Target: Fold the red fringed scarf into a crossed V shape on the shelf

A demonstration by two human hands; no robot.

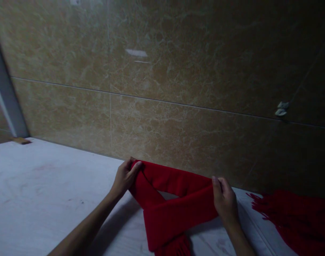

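Observation:
A red scarf (180, 213) is stretched between my two hands, folded into a loop with its ends crossing at the front. Its fringe hangs at the bottom of the view, partly cut off by the frame. My left hand (126, 175) grips the loop's upper left corner, thumb on top. At the right bend, my right hand (225, 197) pinches the cloth with the thumb in front. Through the small gap in the loop's middle, the pale surface below shows. Fingers behind the cloth are hidden.
A white table (58, 188) lies below, against a brown marbled tile wall (164, 71). Another red fringed cloth (301, 217) rests at the right. A grey post (7, 85) stands at the left beside a small brown piece (21, 140). A small pale fitting (281, 108) sits on the wall.

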